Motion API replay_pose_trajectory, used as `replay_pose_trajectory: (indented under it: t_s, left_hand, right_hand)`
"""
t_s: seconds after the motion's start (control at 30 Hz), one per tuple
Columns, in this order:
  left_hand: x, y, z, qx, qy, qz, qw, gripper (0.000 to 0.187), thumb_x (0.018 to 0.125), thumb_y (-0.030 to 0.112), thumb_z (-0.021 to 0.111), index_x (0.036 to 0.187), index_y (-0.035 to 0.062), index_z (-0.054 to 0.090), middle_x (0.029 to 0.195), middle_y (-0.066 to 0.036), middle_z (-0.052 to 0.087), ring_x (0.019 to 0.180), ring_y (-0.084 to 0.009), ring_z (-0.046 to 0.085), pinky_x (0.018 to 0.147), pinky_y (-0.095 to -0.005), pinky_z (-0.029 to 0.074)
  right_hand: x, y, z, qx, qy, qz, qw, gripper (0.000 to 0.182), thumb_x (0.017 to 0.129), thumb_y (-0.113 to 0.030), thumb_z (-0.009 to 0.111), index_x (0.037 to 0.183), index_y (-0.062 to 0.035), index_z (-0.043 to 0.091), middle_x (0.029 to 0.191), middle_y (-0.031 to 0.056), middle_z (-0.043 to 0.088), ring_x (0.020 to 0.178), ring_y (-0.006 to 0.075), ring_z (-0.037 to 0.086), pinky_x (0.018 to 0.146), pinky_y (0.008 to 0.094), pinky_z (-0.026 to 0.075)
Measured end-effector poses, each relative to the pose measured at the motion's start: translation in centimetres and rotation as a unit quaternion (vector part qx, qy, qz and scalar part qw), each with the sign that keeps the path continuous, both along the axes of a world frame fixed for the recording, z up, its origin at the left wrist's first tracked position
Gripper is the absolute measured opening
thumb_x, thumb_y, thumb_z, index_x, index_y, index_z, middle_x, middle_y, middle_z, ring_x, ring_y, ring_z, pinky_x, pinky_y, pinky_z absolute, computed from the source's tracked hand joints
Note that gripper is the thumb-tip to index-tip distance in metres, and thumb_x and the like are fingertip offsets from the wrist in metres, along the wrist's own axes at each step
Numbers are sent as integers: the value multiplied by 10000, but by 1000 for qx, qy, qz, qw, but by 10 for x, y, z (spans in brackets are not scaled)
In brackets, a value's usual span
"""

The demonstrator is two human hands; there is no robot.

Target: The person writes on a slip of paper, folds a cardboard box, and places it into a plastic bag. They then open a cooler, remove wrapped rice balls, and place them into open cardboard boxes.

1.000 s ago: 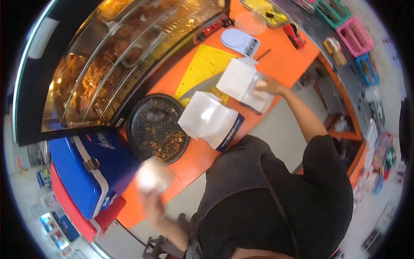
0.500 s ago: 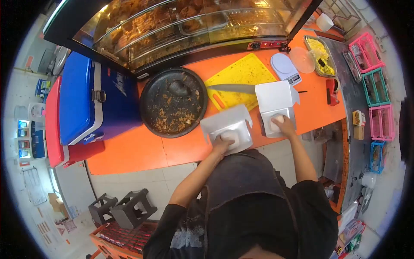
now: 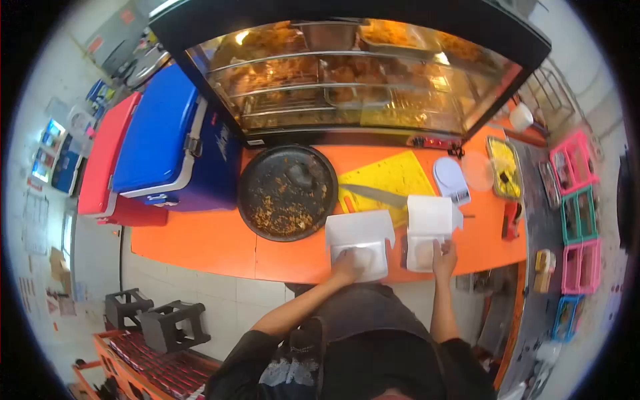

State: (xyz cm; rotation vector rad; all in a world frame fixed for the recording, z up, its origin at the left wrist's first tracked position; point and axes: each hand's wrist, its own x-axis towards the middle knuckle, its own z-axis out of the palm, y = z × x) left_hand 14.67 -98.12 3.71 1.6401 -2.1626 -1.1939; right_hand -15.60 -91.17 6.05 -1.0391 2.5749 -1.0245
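Two white takeaway boxes stand with lids raised at the counter's near edge. My left hand [image 3: 347, 266] reaches into the left box [image 3: 378, 263], against a pale rounded item [image 3: 363, 260]; blur hides its fingertips. My right hand [image 3: 445, 257] is at the right side of the other box [image 3: 420, 252], fingers slightly apart, holding nothing visible. A pale mound [image 3: 424, 254] lies in that box. Behind the boxes, a large knife [image 3: 377, 194] rests across a yellow cutting board [image 3: 393, 175].
A round black pan [image 3: 283, 207] with crumbs sits left of the boxes on the orange counter [image 3: 200, 240]. Beyond are a blue cooler [image 3: 160, 143] and a glass food cabinet [image 3: 353, 87]. A scale [image 3: 451, 179] and yellow food tray [image 3: 505, 167] are at right.
The camera view has tilted up, so the counter appears lower. My right hand has come off the pale mound to the box's right edge. My left hand remains in the left box.
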Motion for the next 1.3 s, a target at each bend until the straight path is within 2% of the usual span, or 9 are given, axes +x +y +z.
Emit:
replay_pose_trajectory:
  t_s: [0.13, 0.23, 0.33, 0.43, 0.63, 0.77, 0.83, 1.13, 1.3]
  left_hand:
    - [24, -2, 83, 7, 182, -52, 982, 491, 824, 267, 702, 1193, -18, 549, 1218, -193, 578, 1129, -308, 567, 937, -392, 461]
    - [16, -10, 126, 61, 272, -55, 959, 467, 868, 243, 677, 1225, -21, 532, 1181, -181, 601, 1083, -271, 592, 910, -365, 471]
    - [12, -21, 135, -40, 296, -12, 954, 321, 876, 159, 663, 1133, -16, 585, 1050, -146, 648, 948, -241, 629, 813, -348, 490]
    - [32, -28, 138, -131, 267, 129, 946, 204, 878, 115, 652, 1033, -13, 621, 926, -105, 657, 840, -195, 624, 729, -302, 482]
    - [88, -32, 78, -93, 237, 275, 927, 290, 871, 107, 656, 1123, -10, 572, 959, -98, 632, 852, -188, 611, 737, -298, 476]
    - [103, -19, 10, -66, 60, 220, 971, 656, 786, 229, 746, 1294, -37, 426, 1191, -199, 525, 1036, -262, 556, 803, -386, 493]
    - [84, -8, 15, 60, 88, 195, 975, 497, 809, 292, 724, 1129, -29, 520, 1007, -155, 621, 878, -266, 629, 736, -370, 504]
    - [42, 1, -11, 70, 120, 68, 988, 415, 841, 52, 549, 1255, 19, 540, 1032, -221, 654, 919, -361, 647, 823, -418, 500]
    - [61, 9, -39, 73, 197, 107, 972, 352, 821, -19, 492, 1151, 6, 609, 1004, -235, 655, 923, -368, 648, 815, -406, 504]
  right_hand:
    - [27, -38, 49, -35, -205, 34, 978, 454, 872, -149, 684, 1258, 32, 527, 793, 70, 624, 686, 126, 569, 646, 259, 480]
    - [89, -91, 63, -335, -133, 183, 915, 661, 871, -100, 669, 1448, -59, 350, 796, 48, 639, 659, 127, 551, 612, 291, 470]
    - [111, -106, 115, -294, -90, 181, 934, 686, 855, -76, 670, 1455, -69, 338, 1008, 85, 654, 807, 159, 610, 698, 305, 501]
    - [101, -99, 123, 7, -260, 220, 940, 503, 844, -83, 674, 1318, -29, 516, 1054, 112, 658, 905, 176, 630, 757, 301, 503]
    - [90, -88, 120, -395, -189, -2, 899, 176, 869, -134, 658, 820, 34, 677, 672, 58, 624, 665, 138, 600, 630, 284, 470]
    - [28, -33, 79, -119, -272, 31, 954, 387, 873, -63, 639, 1238, 15, 539, 916, 79, 658, 830, 140, 614, 763, 293, 486]
    - [27, -26, 65, -272, -179, 22, 945, 469, 887, -52, 626, 1322, -6, 456, 1008, 81, 635, 867, 137, 605, 793, 285, 477]
    - [56, -4, 51, -178, -266, 43, 947, 479, 903, -103, 631, 1336, -5, 450, 1135, 110, 573, 1047, 187, 560, 870, 309, 459]
    - [29, -18, 69, -119, 114, 63, 984, 521, 905, -234, 648, 1329, 3, 460, 1150, 142, 575, 1085, 255, 548, 927, 374, 437]
